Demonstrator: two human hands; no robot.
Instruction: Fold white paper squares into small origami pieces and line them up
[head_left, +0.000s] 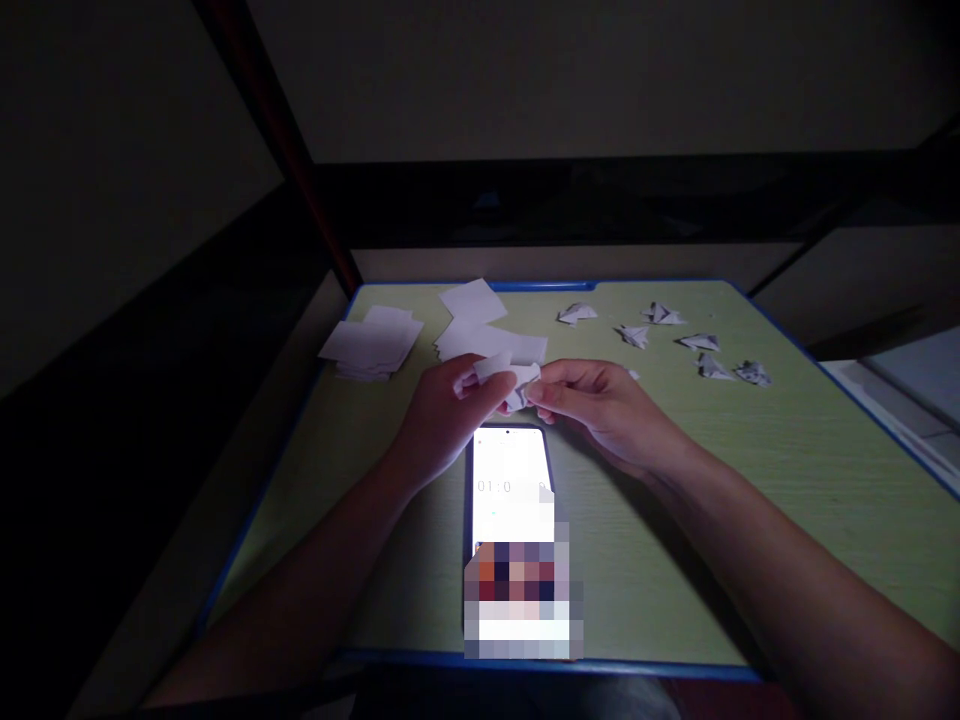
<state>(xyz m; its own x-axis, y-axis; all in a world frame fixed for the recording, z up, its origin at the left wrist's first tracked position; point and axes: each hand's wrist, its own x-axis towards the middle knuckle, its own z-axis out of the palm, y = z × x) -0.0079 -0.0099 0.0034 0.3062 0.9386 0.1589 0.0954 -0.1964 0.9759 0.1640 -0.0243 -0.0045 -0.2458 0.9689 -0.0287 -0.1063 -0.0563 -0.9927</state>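
A small piece of folded white paper [517,385] is pinched between my two hands, above the middle of the table. My left hand [457,400] grips its left side, thumb on top. The thumb and fingertips of my right hand [589,395] close on its right edge. Just below the hands lies a phone [511,470] with a bright screen showing digits; its lower part is pixelated. Behind my hands, loose white paper sheets [487,335] lie on the table, partly covered by my left hand.
The green table [360,520] has a blue rim. A stack of white paper [375,342] lies at its far left. Several folded paper shapes [697,343] are scattered at the far right. A wall stands behind the table, and the room is dim.
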